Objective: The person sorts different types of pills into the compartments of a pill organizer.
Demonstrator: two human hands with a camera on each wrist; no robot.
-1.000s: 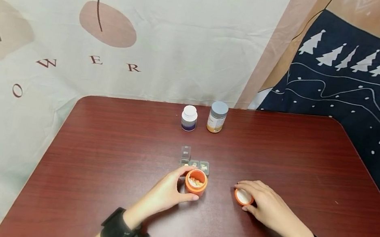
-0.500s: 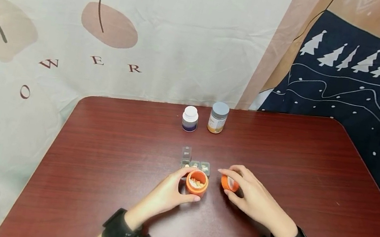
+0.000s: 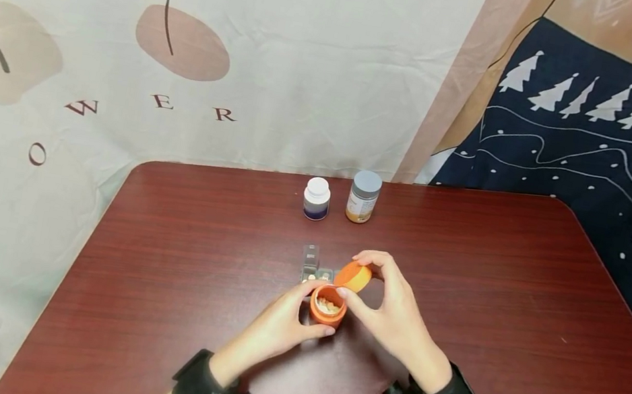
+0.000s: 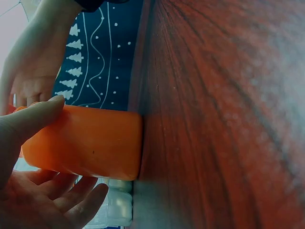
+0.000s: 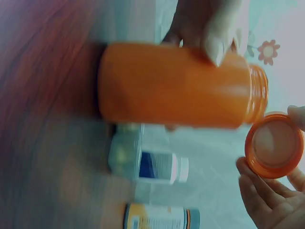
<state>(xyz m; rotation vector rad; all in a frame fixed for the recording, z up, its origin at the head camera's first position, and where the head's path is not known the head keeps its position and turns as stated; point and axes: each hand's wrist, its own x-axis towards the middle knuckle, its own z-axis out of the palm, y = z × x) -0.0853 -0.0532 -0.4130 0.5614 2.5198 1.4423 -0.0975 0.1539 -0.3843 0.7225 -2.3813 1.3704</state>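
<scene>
An orange pill bottle point(image 3: 325, 319) stands uncapped on the table, with pale pills visible inside its mouth. My left hand point(image 3: 281, 318) grips it round the side, thumb in front and fingers behind. The bottle's threaded neck shows in the right wrist view. My right hand point(image 3: 391, 310) pinches the orange bottle cap point(image 3: 354, 276) between thumb and fingers, tilted at the right rim of the bottle. In the right wrist view the cap's pale inner side point(image 5: 275, 144) faces the camera. Just behind the bottle, a clear pill organizer point(image 3: 311, 259) with one raised lid is partly hidden by hands and cap.
Toward the table's back edge stand a white bottle point(image 3: 316, 198) with a dark blue base and a grey-lidded supplement bottle point(image 3: 363, 197). A pale printed cloth point(image 3: 313, 53) hangs behind the reddish-brown table point(image 3: 195, 226), and a navy tree-print cloth point(image 3: 592, 156) hangs at right.
My right hand has brought the cap leftward from the table to the bottle's mouth, turning it so its orange top shows in the head view. My left hand and the bottle have stayed put.
</scene>
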